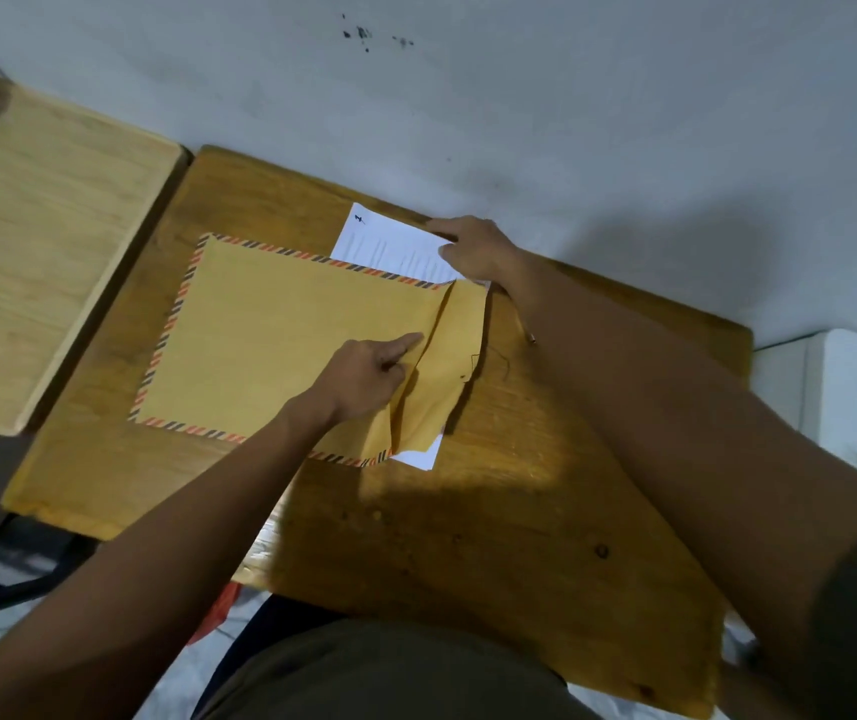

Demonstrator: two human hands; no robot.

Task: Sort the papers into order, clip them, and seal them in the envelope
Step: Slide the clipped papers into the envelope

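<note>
A large yellow envelope (280, 340) with a red and black striped border lies flat on the wooden desk (494, 511). Its flap (447, 366) at the right end is lifted and creased. My left hand (369, 376) rests on the envelope by the flap, its index finger pointing at the fold, the other fingers curled. White papers (390, 246) stick out from behind the envelope's far edge, with a corner showing below the flap. My right hand (478, 249) presses on the papers' right end at the far edge of the desk.
A second, lighter wooden desk (36, 252) stands to the left with a dark object at its far corner. A small thin metal object (529, 332) lies on the desk right of the flap. The grey wall runs behind the desks. A white box stands at right.
</note>
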